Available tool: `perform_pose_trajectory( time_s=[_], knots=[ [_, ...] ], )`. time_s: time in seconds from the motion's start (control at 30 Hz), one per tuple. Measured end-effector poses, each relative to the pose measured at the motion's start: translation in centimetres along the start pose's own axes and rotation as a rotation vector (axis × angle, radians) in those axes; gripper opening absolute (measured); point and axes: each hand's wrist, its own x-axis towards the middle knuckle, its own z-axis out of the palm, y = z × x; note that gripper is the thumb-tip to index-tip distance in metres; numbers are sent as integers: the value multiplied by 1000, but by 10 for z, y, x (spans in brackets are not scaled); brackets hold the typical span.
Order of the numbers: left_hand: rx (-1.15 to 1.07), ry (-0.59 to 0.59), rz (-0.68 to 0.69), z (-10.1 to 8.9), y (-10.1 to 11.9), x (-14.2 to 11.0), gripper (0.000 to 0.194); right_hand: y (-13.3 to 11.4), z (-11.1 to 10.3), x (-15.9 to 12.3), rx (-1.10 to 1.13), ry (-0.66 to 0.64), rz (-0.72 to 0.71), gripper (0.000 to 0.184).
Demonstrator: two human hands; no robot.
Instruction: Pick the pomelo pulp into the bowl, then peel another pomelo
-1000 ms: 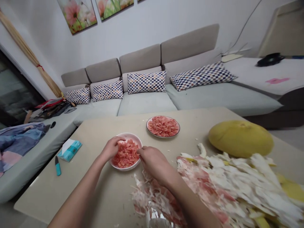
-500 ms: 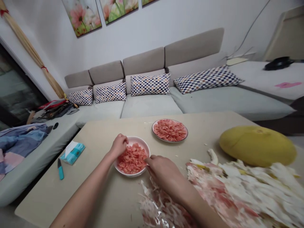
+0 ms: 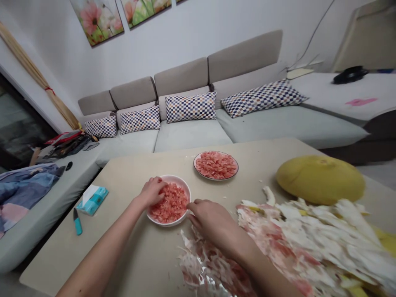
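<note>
A white bowl (image 3: 181,181) filled with loose red pomelo pulp (image 3: 170,204) stands on the table in front of me. My left hand (image 3: 152,191) reaches over its left rim, the slightly parted fingers bent down onto the pulp; their tips are partly hidden. On the opposite side, my right hand (image 3: 210,216) pinches the rim of the bowl between thumb and fingers. Behind the bowl lies a dark-rimmed plate (image 3: 196,168) heaped with more red pulp pieces. Under and beside my right forearm are torn white and pinkish membranes (image 3: 204,264).
A big yellow-green pomelo (image 3: 320,179) rests at the right, behind a pile of white peel (image 3: 328,235). At the left are a blue tissue pack (image 3: 94,200) and a teal-handled knife (image 3: 77,222). A grey sofa (image 3: 192,136) with checked cushions runs behind the table (image 3: 133,251).
My left hand has gone from the bowl's rim down onto the pulp, its fingers extending inward. My right hand stays at the rim. The whole view has shifted slightly.
</note>
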Motion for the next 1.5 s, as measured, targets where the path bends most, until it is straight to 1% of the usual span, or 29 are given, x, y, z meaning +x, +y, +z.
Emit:
perform_pose_trajectory(
  time_s=[0.1,0.2,0.23,0.3,0.37,0.47,0.53,0.6,0.63,0.7,0.73,0.8,0.9,0.97,1.0,1.03,1.13,1.23,1.33,1.43,1.5],
  knots=[
    [-63,-33,17,-15,-6,-2,37,10,-1,1,51,-8,-10,23],
    [-139,-80,51,-27,2,-19,31,18,-2,3,90,14,-3,24],
    [-184,-125,88,-29,8,-25,29,19,-3,3,100,24,-1,24],
    [-241,-238,168,-29,20,-36,27,19,-5,2,110,36,-7,24],
    [-229,-330,185,-23,31,-43,27,17,-8,-3,110,35,-23,23],
    [-173,-378,173,-11,36,-45,28,11,-14,-17,122,54,-76,22],
    [-148,-353,150,-6,34,-43,22,7,-19,-29,136,90,-116,22],
    [-116,-268,90,-5,31,-42,15,4,-22,-41,139,118,-131,22],
    [-102,-207,51,-6,30,-43,17,4,-22,-46,138,130,-133,22],
    [-87,-92,-15,-10,31,-47,29,5,-22,-54,139,157,-129,22],
    [-89,-52,-31,-12,33,-50,34,7,-21,-57,140,173,-120,23],
    [-104,-25,-20,-13,41,-59,35,11,-18,-61,142,199,-94,24],
    [-120,-40,29,-9,58,-73,21,16,-12,-67,149,217,-71,26],
    [-111,-25,26,-2,67,-79,11,20,-7,-73,177,249,-69,28],
    [-106,-7,13,2,70,-82,5,21,-4,-77,205,272,-63,29],
    [-104,15,-4,5,72,-83,5,24,0,-82,245,294,-52,30],
    [-127,83,-50,9,70,-86,12,34,20,-101,395,315,-10,33],
    [-168,131,-79,8,67,-87,13,49,48,-122,484,280,43,37],
    [-208,139,-86,9,67,-89,5,62,78,-139,553,256,78,37],
    [-254,143,-89,15,72,-91,5,67,104,-150,603,252,94,35],
    [-304,167,-111,18,73,-91,6,67,120,-154,615,266,108,37]
  ],
)
